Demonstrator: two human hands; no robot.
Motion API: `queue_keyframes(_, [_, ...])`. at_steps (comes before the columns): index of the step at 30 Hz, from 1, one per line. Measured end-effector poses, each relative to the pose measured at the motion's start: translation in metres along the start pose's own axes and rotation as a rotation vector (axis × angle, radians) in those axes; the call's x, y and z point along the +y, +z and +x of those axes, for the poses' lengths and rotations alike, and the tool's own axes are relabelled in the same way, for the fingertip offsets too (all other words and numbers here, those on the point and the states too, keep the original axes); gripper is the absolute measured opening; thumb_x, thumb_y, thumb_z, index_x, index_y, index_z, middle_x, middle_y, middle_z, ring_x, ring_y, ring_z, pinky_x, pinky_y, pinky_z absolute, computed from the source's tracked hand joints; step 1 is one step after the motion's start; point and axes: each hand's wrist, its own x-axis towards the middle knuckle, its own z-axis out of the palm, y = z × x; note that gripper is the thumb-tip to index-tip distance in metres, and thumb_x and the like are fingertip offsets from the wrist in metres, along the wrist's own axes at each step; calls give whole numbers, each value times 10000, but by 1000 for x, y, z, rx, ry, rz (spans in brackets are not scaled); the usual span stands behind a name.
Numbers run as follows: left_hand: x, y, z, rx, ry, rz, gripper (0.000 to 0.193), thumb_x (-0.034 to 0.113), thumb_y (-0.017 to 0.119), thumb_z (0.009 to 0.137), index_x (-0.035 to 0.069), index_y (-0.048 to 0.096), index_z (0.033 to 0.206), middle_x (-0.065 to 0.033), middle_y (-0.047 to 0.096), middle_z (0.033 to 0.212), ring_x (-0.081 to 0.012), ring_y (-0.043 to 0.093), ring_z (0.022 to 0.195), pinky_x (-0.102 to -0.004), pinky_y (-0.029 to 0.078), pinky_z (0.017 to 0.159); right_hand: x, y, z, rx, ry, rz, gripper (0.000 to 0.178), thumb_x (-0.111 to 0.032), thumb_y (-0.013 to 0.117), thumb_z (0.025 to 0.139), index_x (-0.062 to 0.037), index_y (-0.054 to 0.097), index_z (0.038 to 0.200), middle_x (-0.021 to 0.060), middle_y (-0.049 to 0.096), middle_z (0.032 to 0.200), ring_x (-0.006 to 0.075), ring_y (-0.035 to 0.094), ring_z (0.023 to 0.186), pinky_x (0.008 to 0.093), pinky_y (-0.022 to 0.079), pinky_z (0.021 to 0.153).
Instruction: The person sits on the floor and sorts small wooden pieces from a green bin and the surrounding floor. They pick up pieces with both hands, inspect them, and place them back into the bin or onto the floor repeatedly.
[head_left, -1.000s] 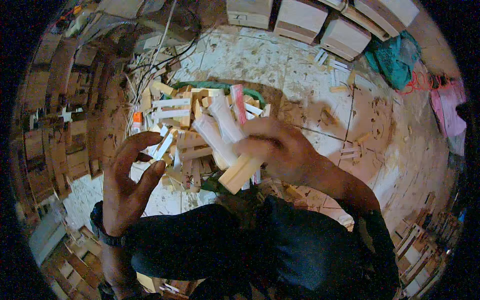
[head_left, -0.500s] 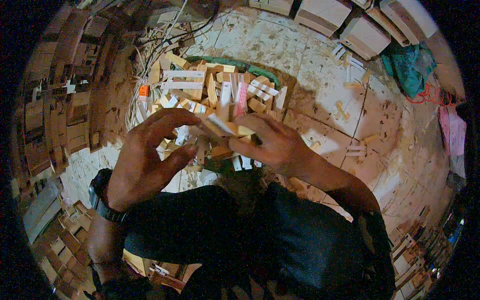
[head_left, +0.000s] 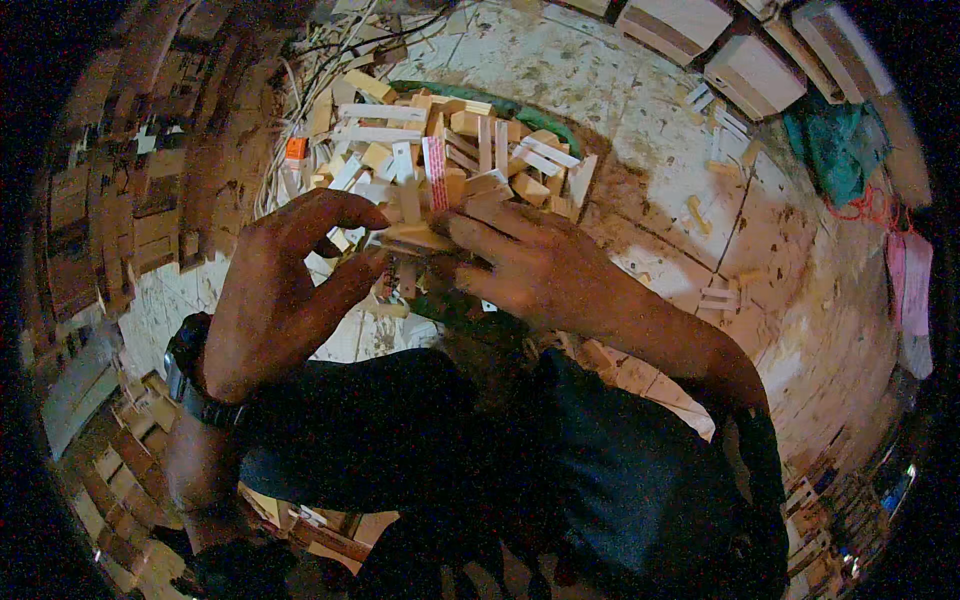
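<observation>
A small wooden block (head_left: 415, 238) is held level between my two hands, above a heap of wood pieces. My right hand (head_left: 535, 262) grips its right end, the fingers bent around it and partly blurred. On the other side my left hand (head_left: 275, 290) is curved in a C, its thumb and index fingertips at the block's left end. Behind the block lies the heap of wooden offcuts (head_left: 470, 122), many with white strips. One upright piece has a pink-red printed strip (head_left: 436, 172).
A green sheet edge (head_left: 500, 103) shows behind the heap. At far left stand stacked wooden pieces (head_left: 150, 220). Cartons (head_left: 755, 75) line the back right, near a green cloth (head_left: 835, 150). Small scraps (head_left: 697, 213) lie on the dusty tiled floor. An orange box (head_left: 296, 148) sits left of the heap.
The block has turned: its white-striped face no longer shows, and bare wood does. My left fingertips have come up to its left end. The whole view has shifted slightly.
</observation>
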Motion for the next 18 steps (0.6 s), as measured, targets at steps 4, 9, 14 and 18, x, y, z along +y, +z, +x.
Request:
queue_keyframes(4, [1,-9,-6,140,-88,-66,211,127,649,868,20,632,1049,-65,657,995,-142,602,901,-291,459,781,-12,-20,-6,105,7,277,314,-85,685,744,-101,654,1056,148,574,1182,307,579,1068,386,527,830])
queue_keyframes(9, [5,-13,-14,139,-202,-147,185,116,636,879,20,636,1037,-43,656,981,-121,594,897,-278,451,783,-42,-28,-41,-301,92,1002,361,12,674,768,-105,673,1109,113,629,1191,273,632,1016,381,501,844])
queue_keyframes(14, [12,-12,-18,19,-121,-115,187,117,635,865,25,633,1028,-52,654,1014,-138,592,936,-291,454,815,-33,9,-58,-517,493,1004,361,-3,667,780,-99,663,1128,101,687,1038,225,661,896,343,514,802])
queue_keyframes(18, [7,-9,-21,-45,-123,-176,190,101,638,848,39,643,1028,-60,662,1034,-162,606,933,-302,468,807,-28,7,-67,-735,860,1090,343,-9,653,797,-81,655,1132,98,693,986,211,662,865,335,517,795])
